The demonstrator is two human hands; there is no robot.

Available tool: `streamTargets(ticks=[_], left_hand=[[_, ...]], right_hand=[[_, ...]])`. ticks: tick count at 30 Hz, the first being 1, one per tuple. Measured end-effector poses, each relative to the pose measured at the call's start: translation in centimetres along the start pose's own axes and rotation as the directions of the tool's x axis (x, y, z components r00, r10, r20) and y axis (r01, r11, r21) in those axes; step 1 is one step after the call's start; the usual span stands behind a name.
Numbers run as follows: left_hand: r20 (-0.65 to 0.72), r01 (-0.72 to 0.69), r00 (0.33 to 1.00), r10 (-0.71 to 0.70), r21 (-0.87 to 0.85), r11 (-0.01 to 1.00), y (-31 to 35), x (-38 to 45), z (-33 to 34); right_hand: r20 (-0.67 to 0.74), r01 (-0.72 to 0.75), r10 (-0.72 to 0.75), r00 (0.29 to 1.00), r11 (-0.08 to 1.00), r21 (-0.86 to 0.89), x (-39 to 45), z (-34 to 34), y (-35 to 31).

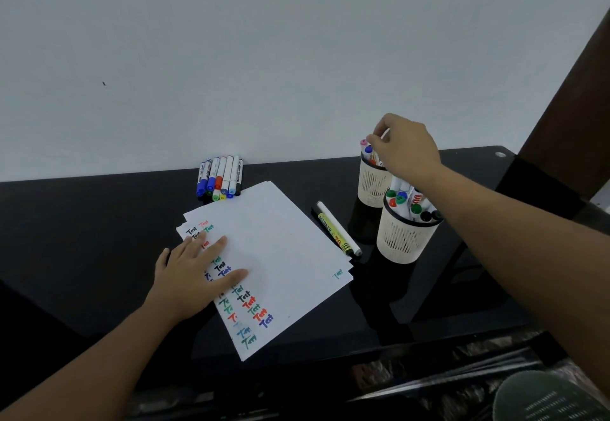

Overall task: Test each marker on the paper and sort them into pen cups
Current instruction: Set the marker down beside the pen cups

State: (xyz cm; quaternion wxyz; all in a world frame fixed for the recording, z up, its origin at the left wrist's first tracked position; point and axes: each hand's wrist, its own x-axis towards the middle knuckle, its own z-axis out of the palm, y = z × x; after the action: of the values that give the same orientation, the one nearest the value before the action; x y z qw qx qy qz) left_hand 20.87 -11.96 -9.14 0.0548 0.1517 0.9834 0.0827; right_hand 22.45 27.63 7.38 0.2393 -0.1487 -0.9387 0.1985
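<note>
The person's left hand (198, 272) lies flat on the paper (280, 249), fingers straight and spread, and I take that as a way to keep the loose sheets from sliding on the glossy black table (82, 239) while the other arm reaches away. The sheets are slightly fanned, and rows of the word "Test" in black, red, green and blue run down the near side, part of them hidden under the palm.

The right hand (407, 151) hovers over the far pen cup (371, 183), fingertips pinched on the top of a white marker (384, 133) standing among the coloured caps there. Most of that marker is covered by the hand, so whether it is going in or coming out cannot be judged. The near pen cup (404, 239) stands just in front, touching or nearly touching the far one, and is crowded with markers too, which suggests sorting is well along.

A row of markers (221, 178) lies against the wall behind the paper, probably waiting to be tested. Two more pens (336, 227), one labelled "Marker", lie beside the paper's right edge, within easy reach. The forearm hides part of both cups.
</note>
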Motion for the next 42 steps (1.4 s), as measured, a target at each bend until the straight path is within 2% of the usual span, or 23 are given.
streamTargets(ticks=[4, 7, 12, 15, 18, 21, 25, 31, 35, 38, 42], left_hand=[[0.005, 0.006, 1.000, -0.005, -0.071, 0.997, -0.2, 0.7, -0.8], [-0.002, -0.001, 1.000, 0.001, -0.123, 0.992, -0.6, 1.1, -2.1], [-0.040, 0.013, 0.999, -0.017, -0.093, 0.996, -2.6, 1.0, -2.1], [-0.101, -0.003, 0.995, -0.006, -0.088, 0.996, -2.9, 0.5, -1.1], [-0.133, -0.012, 0.991, -0.003, -0.112, 0.994, -2.8, 0.6, -1.0], [-0.145, -0.015, 0.989, -0.004, -0.131, 0.991, -3.1, 0.7, -0.8], [-0.183, -0.031, 0.983, 0.002, -0.156, 0.987, -3.7, 0.8, -0.5], [-0.187, -0.029, 0.982, -0.002, -0.161, 0.986, -4.0, 1.1, -0.1], [-0.196, -0.030, 0.981, -0.005, -0.175, 0.984, -4.3, 1.2, -0.1], [-0.191, -0.027, 0.982, -0.005, -0.168, 0.985, -4.3, 1.3, 0.0], [-0.191, -0.022, 0.982, -0.010, -0.166, 0.986, -4.3, 1.2, -0.1]], right_hand=[[0.054, 0.101, -0.102, 0.993, 0.995, 0.028, -0.9, 0.9, -2.8], [0.163, 0.180, -0.188, 0.968, 0.982, 0.062, -1.7, 2.4, -4.9], [0.420, 0.350, -0.331, 0.845, 0.936, 0.033, -2.8, 6.8, -8.0], [0.507, 0.405, -0.359, 0.784, 0.914, 0.020, -2.8, 10.6, -9.1], [0.538, 0.440, -0.364, 0.760, 0.898, -0.013, -2.3, 14.2, -10.0], [0.507, 0.481, -0.408, 0.759, 0.877, -0.015, -1.6, 17.4, -11.4], [0.400, 0.606, -0.532, 0.746, 0.792, -0.077, 0.0, 20.4, -12.9], [0.441, 0.765, -0.653, 0.616, 0.628, -0.138, 1.8, 23.1, -13.6], [0.422, 0.803, -0.697, 0.580, 0.576, -0.153, 2.2, 24.2, -13.4], [0.288, 0.843, -0.792, 0.538, 0.503, -0.193, 2.4, 24.4, -12.7], [0.105, 0.868, -0.869, 0.483, 0.461, -0.182, 2.3, 23.7, -12.8]])
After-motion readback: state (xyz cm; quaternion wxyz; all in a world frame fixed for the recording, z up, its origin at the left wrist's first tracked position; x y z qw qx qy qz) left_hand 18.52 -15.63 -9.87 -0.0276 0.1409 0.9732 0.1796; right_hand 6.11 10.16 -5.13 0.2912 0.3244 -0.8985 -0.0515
